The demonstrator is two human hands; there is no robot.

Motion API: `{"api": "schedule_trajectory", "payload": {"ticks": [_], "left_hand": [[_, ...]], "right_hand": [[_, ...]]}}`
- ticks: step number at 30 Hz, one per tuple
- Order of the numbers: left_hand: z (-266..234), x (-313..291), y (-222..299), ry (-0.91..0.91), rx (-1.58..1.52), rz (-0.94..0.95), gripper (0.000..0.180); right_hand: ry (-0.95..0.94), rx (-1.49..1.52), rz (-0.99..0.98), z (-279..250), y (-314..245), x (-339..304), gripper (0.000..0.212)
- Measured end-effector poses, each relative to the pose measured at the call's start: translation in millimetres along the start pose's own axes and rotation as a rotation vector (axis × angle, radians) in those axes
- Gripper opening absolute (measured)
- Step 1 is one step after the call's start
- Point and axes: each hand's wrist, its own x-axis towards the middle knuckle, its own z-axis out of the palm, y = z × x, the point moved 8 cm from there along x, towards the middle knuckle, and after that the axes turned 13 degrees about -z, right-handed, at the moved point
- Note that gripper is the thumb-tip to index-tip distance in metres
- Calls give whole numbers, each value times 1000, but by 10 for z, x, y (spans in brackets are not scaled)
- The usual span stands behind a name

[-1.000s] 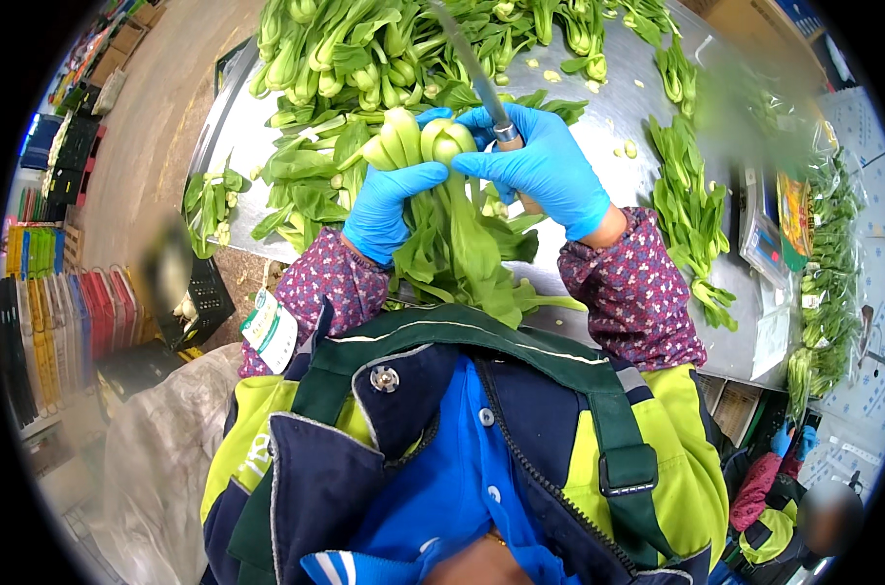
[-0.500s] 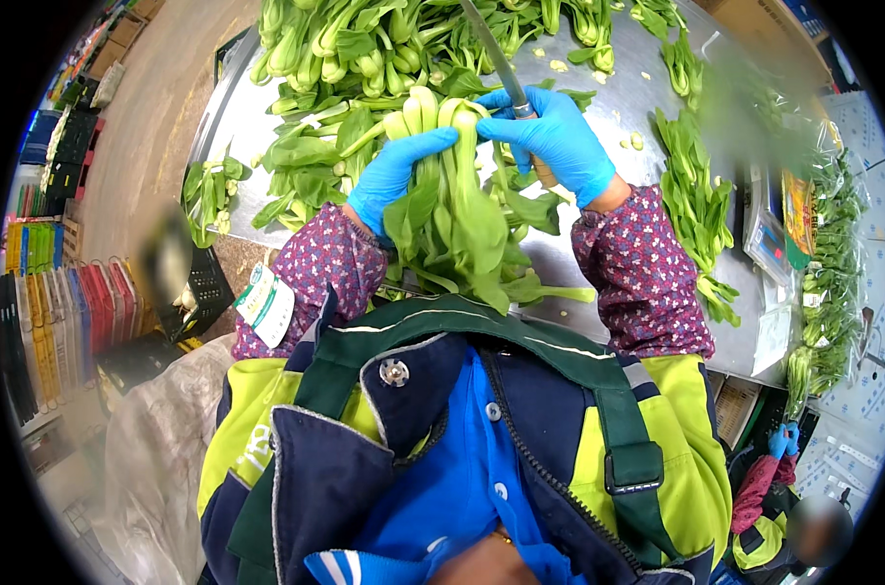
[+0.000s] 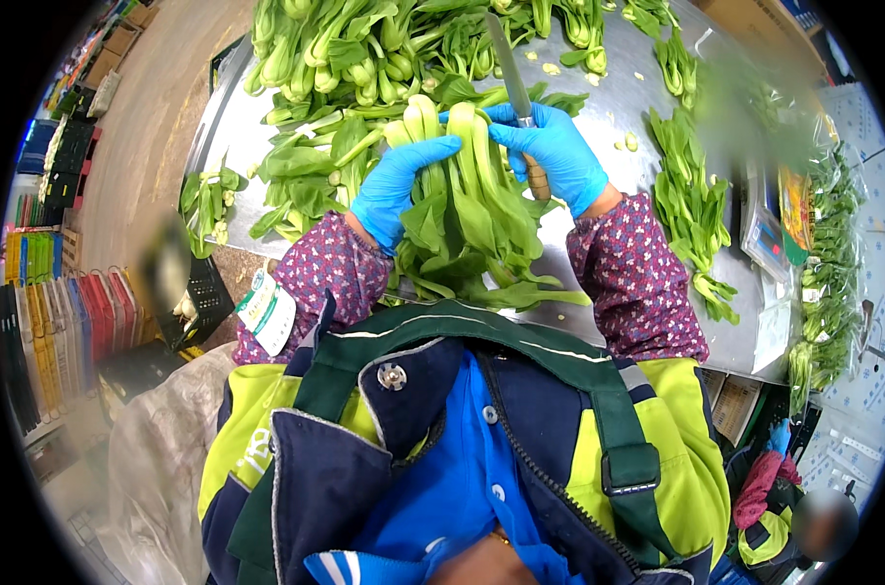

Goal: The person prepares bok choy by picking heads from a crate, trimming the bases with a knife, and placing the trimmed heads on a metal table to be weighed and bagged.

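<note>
In blue gloves, both my hands are over the near edge of the metal table. My left hand (image 3: 400,185) is closed round several heads of bok choy (image 3: 483,200), pale stems up, leaves hanging toward me. My right hand (image 3: 562,164) grips a knife (image 3: 508,70) by its wooden handle, blade pointing up and away. Its fingertips also reach behind the stems on the right side, partly hidden by them. Beyond my hands lies a large pile of bok choy (image 3: 325,58), with loose leaves (image 3: 301,171) in front of it.
Single bok choy lie in a row (image 3: 691,180) down the right of the metal table (image 3: 608,107), among small trimmings. Farther right are bagged greens (image 3: 832,253). A black crate (image 3: 203,292) stands at the left. At lower right, another person's gloved hand (image 3: 779,437) shows.
The bok choy stems have shifted slightly in my hands, and more leaves spread to the right. The knife has tilted more upright. At lower right, the other person's hands have moved.
</note>
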Motion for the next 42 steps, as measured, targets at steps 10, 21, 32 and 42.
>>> {"api": "schedule_trajectory", "payload": {"ticks": [10,21,32,42], "left_hand": [[236,-217,268,100,486,494,62],[488,-472,377,-27,1023,654,63],[738,-416,859,48,1007,795,70],[2408,1149,-986,-612,1964,1245,56]], "right_hand": [[131,-223,-117,91,-332,-269,31],[-104,-313,-120,169,-407,-378,26],[247,-195,-34,-472,-117,-978,46],[819,-45,-14,-1236,-30,-2846,19]]}}
